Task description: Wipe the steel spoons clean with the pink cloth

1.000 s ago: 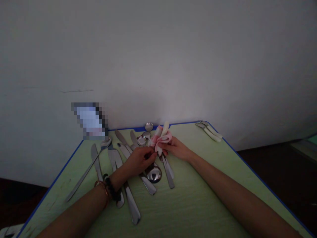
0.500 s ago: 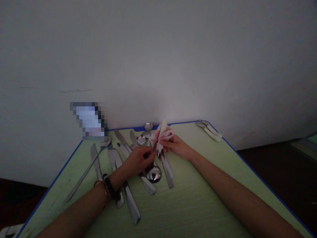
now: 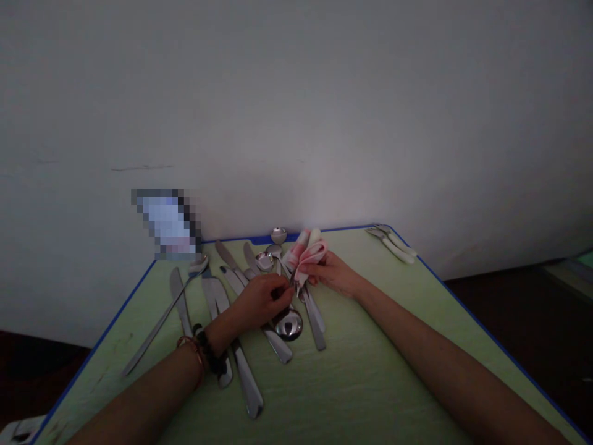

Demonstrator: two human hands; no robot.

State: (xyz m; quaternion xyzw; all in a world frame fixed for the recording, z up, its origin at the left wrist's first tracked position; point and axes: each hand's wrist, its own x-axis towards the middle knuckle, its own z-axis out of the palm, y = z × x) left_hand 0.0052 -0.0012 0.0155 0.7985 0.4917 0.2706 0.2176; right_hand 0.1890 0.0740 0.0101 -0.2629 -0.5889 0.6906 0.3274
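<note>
My right hand (image 3: 337, 275) is closed on a folded pink and white cloth (image 3: 311, 254), held just above the table. Close beside it, my left hand (image 3: 265, 299) pinches a shiny metal piece of cutlery that meets the cloth. Fingers and cloth cover most of that piece, so its kind does not show. Below the left fingertips lies a large round metal spoon bowl (image 3: 290, 326). Under and around the left wrist are several table knives (image 3: 250, 389). More metal handles (image 3: 315, 318) lie beneath the cloth.
A long-handled spoon (image 3: 157, 330) lies at the left. Small round spoon bowls (image 3: 264, 261) are at the back, near the wall (image 3: 296, 111). Two forks with white handles (image 3: 396, 248) rest at the back right. A blurred-out screen (image 3: 167, 225) leans at the back left of the green table (image 3: 370, 371).
The cloth has shifted slightly and its folds have changed shape. Its upper end now stands lower and more split. My hands stay nearly in place.
</note>
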